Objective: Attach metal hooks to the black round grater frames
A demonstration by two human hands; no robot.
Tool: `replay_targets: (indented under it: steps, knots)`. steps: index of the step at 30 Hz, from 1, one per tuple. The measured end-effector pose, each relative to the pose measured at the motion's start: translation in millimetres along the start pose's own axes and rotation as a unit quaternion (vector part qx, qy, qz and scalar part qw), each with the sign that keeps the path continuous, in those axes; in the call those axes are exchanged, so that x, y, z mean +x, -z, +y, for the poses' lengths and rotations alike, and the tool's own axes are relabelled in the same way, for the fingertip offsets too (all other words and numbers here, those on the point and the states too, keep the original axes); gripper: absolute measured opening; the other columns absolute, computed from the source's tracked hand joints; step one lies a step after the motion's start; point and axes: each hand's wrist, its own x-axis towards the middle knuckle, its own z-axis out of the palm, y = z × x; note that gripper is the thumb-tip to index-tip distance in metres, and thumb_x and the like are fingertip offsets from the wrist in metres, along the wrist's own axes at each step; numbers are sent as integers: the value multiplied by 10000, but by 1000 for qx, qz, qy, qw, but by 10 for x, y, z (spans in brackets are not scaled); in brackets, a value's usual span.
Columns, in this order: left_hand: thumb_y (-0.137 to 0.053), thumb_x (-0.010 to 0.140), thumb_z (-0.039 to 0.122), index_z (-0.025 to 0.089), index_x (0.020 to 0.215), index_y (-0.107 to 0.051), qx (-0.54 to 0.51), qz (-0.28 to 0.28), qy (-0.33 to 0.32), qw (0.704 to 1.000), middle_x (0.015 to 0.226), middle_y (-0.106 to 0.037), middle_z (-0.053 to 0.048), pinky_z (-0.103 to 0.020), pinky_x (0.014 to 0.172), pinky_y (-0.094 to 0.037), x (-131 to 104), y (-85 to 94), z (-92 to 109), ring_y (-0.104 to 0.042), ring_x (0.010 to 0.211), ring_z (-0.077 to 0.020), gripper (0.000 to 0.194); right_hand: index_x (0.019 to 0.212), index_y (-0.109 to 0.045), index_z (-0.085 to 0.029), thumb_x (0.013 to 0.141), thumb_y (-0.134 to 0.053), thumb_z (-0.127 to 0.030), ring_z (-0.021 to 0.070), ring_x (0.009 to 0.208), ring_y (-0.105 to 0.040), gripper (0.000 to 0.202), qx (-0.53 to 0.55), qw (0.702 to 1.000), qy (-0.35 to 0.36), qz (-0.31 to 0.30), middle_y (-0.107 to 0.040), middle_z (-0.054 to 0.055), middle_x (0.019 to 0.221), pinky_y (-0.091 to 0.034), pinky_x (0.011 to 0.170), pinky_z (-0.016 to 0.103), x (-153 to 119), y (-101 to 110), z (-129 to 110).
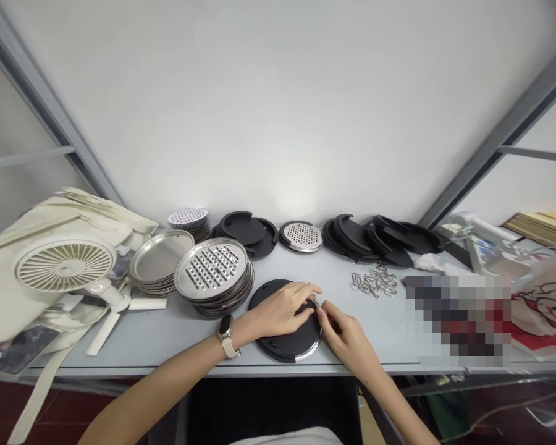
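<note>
Black disc (285, 343) lay flat near the front edge of the grey table (204, 346), under and between the hands, shiny metal rim (311, 353) showing at its lower right. Left hand (282, 309) rested across its top, fingers stretched right and slightly bent; couldn't tell if it gripped anything. Right hand (347, 337) was at the disc's right edge, thumb and forefinger pinched on a small metal piece (314, 303), partly hidden, exact shape unclear. Watch (226, 330) with pale strap on the left wrist.

Left of the disc: stack of grater plates (213, 269), then plain metal plates (164, 256) just beside it, white fan (67, 266) further left. Behind, by the wall: perforated disc (302, 236) in a black holder, black covers (245, 230) to its left, piled black rings (352, 238) to its right. Heap of metal clips (375, 282) lay right of the disc, apart from both hands. Snowman-print bag (537, 309) sat far right
</note>
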Motion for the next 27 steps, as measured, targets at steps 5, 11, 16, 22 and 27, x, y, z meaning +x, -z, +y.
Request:
replay_targets:
  steps: [5, 11, 16, 22, 27]
  knots:
    - [-509, 849, 115, 188, 1192, -465, 20, 6, -4, 1000, 1142, -582, -75, -342, 926, -467, -2, -1, 6, -556, 1052, -187, 354, 723, -357, -225, 960, -338, -341, 99, 497, -365, 265, -2, 1000, 20, -7, -394, -64, 575, -319, 503, 216, 4, 9, 9]
    - [-514, 843, 132, 187, 1160, -480, 45, 11, -5, 999, 1091, -584, -71, -348, 917, -465, 0, 16, 36, -575, 996, -189, 324, 730, -377, -224, 968, -323, -329, 108, 516, -439, 265, 8, 999, 38, -8, -462, -46, 597, -349, 511, 218, 5, 21, -6]
    - [-543, 827, 170, 180, 1103, -501, 72, 26, 3, 997, 1052, -581, -72, -363, 908, -459, 19, 14, 46, -561, 997, -208, 279, 713, -345, -226, 971, -318, -328, 106, 511, -417, 279, 13, 999, 37, -11, -436, -52, 590, -339, 512, 221, 11, 30, -14]
    - [-537, 838, 173, 180, 977, -540, 87, 24, -10, 996, 952, -609, -41, -333, 895, -423, 34, 5, 39, -552, 948, -185, 139, 713, -355, -219, 970, -326, -346, 104, 533, -396, 287, 28, 999, 20, -23, -403, -56, 592, -327, 532, 216, 6, 38, -13]
    - [-565, 831, 191, 183, 910, -550, 111, 30, 1, 993, 924, -623, -11, -333, 923, -361, 36, 12, 56, -538, 942, -165, 81, 691, -336, -219, 962, -337, -352, 104, 530, -370, 302, 34, 999, 12, -25, -375, -58, 580, -312, 524, 215, 2, 35, -11]
